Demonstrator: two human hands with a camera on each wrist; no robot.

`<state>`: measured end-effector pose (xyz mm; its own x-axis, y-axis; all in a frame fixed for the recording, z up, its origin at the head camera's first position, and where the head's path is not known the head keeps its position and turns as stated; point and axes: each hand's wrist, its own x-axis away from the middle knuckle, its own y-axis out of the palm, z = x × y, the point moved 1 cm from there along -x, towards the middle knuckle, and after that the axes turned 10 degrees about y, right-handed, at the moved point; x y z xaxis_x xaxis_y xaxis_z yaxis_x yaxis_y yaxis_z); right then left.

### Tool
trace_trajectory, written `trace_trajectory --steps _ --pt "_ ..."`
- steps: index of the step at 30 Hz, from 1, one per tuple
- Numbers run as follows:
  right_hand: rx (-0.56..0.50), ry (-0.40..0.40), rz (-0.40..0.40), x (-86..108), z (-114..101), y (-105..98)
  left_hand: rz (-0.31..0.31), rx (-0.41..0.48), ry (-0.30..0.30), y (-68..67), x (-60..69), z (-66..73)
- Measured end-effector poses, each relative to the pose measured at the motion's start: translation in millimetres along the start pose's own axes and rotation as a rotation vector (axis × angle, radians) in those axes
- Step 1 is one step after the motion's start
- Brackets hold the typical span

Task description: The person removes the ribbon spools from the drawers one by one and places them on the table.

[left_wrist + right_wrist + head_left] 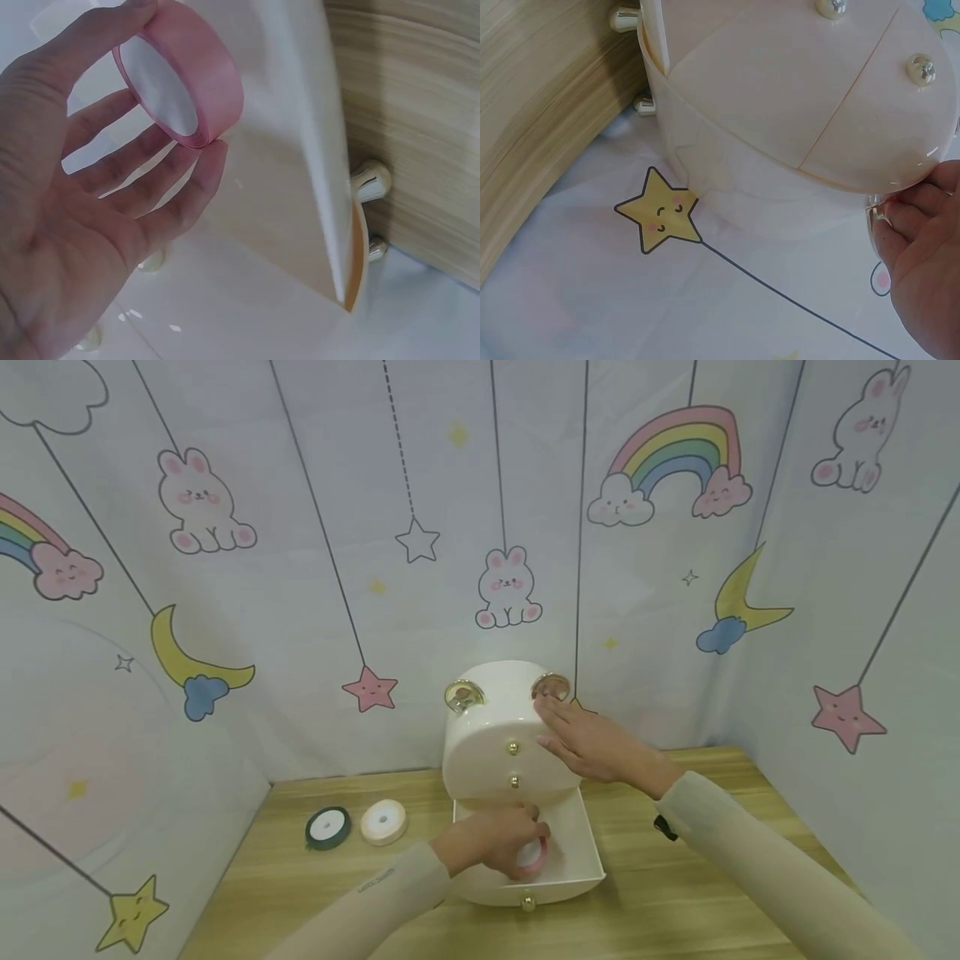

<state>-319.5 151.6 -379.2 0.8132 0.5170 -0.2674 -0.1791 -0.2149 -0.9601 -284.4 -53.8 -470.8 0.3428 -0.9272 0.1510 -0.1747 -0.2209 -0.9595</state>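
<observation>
A white rounded drawer box (480, 756) with gold ear-like pieces stands against the back cloth. Its bottom drawer (581, 846) is pulled out toward me. Inside the drawer's span, my left hand (501, 837) holds a roll of pink ribbon (219, 82). In the left wrist view the thumb and fingertips pinch the roll by its edges. My right hand (596, 745) rests at the upper right of the box, beside the right gold ear (551, 683). Its fingers (900, 221) look fairly straight and touch the box's edge.
On the wooden table (660, 852), left of the box, lie a dark green ribbon roll (327, 828) and a cream ribbon roll (384, 822). Gold knobs (528, 902) stick out from the drawer fronts. Printed cloth (300, 610) hangs at the back and both sides.
</observation>
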Motion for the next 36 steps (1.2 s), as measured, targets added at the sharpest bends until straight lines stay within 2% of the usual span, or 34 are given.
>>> trace_trajectory --steps 6,17,21,28,33,36 --pt "0.013 0.000 0.002 -0.5 1 0 -0.020 0.019 -0.046 -9.4 5.2 1.9" --pt "0.008 0.017 -0.018 0.5 -2 -2 0.022 0.065 -0.064 -22.2 17.4 3.4" --pt "0.010 0.018 -0.015 0.7 -2 -1 0.054 0.104 -0.093 -26.1 26.0 3.4" --pt "0.007 0.013 -0.011 1.2 -2 -2 0.086 0.206 -0.152 -41.8 44.1 6.2" --pt "0.007 0.007 -0.003 0.9 -2 -2 0.102 0.176 -0.174 -45.4 53.4 6.6" --pt "0.004 0.018 -0.016 0.9 -2 -2 0.118 0.192 -0.210 -47.0 59.7 6.1"
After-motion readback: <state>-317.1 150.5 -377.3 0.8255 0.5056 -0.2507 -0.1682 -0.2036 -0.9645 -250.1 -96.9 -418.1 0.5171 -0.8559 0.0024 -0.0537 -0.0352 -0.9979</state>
